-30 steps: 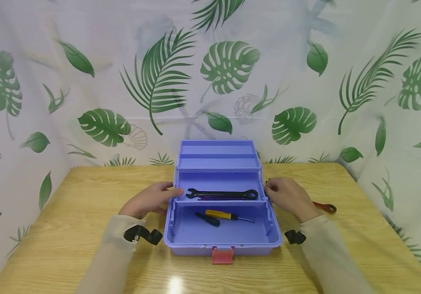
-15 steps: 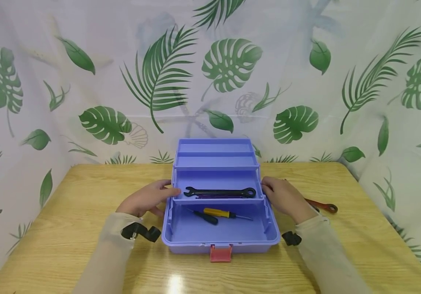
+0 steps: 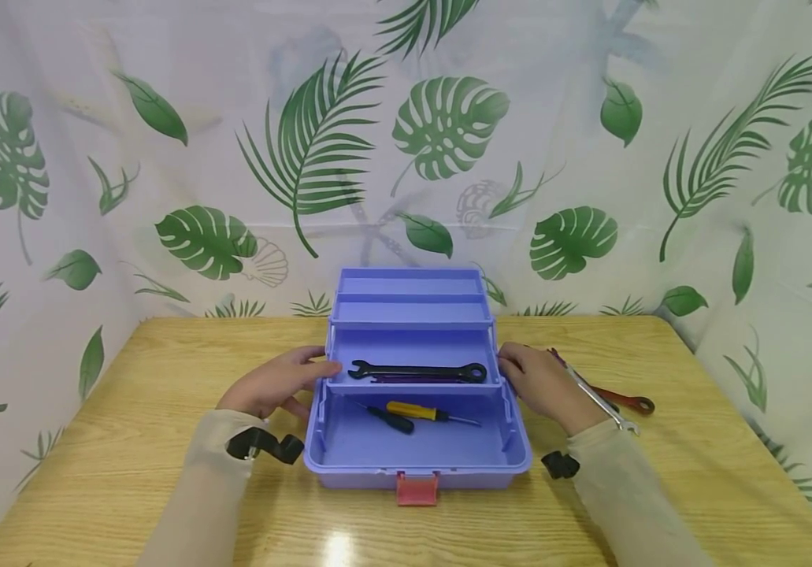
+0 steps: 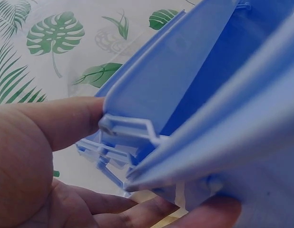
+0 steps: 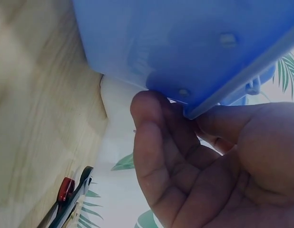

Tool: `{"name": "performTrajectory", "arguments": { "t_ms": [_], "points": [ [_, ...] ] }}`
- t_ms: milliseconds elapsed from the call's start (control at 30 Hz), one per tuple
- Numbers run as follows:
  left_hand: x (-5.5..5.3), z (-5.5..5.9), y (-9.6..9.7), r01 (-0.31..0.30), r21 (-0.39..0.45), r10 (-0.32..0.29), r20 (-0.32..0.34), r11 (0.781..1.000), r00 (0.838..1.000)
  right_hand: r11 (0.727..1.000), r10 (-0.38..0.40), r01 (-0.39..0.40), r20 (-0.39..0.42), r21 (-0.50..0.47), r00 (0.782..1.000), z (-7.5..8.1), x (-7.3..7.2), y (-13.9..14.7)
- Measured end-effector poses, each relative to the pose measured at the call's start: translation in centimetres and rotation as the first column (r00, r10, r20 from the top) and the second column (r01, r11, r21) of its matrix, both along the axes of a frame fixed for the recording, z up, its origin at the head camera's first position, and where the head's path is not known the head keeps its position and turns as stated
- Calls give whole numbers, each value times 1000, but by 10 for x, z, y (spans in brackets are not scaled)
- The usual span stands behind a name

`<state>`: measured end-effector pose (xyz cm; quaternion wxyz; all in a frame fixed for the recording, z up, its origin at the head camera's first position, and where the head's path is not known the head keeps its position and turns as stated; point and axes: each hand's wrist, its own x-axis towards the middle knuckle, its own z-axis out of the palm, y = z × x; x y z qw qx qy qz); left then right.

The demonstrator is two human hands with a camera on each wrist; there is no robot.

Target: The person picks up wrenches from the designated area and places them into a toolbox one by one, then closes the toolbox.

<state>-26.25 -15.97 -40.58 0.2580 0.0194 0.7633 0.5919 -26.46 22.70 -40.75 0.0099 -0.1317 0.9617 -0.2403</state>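
Observation:
A lilac-blue toolbox stands open on the table, its trays raised in steps toward the back. My left hand grips its left side; in the left wrist view, the thumb touches the tray's corner and the fingers are lower, around the side. On the right side, my right hand holds the box's rim between thumb and fingers, as the right wrist view shows. A black combination wrench lies in the front tray over a purple tool. A yellow screwdriver and a dark-handled screwdriver lie in the bottom.
Right of the box, behind my right forearm, lie a silver wrench and a red wrench, with a dark tool among them. The red latch hangs at the front. A leaf-patterned cloth stands behind the wooden table.
The toolbox has shifted slightly left with both hands on it. More of the wrenches on the right now shows past my right hand. The tools inside lie as before.

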Motion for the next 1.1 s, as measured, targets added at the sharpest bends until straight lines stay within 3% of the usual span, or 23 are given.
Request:
{"name": "performTrajectory", "arguments": {
  "t_ms": [367, 533, 700, 867, 1100],
  "points": [
    [0, 0, 0, 5, -5, -5, -1, 1000, 1000, 998, -1, 1, -9, 57, 1000, 4, 2, 1],
    [0, 3, 1, 21, -16, -21, -1, 1000, 1000, 997, 34, -30, -51, 75, 998, 16, 3, 11],
    [0, 8, 1, 45, -16, -45, -7, 999, 999, 998, 17, -11, -85, 65, 996, 31, 6, 27],
    [-1, 8, 1, 60, -13, -60, -4, 998, 998, 994, 4, 1, -44, 112, 999, 39, 3, 48],
    [0, 5, -2, 61, -62, -63, -20, 996, 998, 958, -12, -22, 117, 284, 993, 44, -10, 86]
  ]
}}
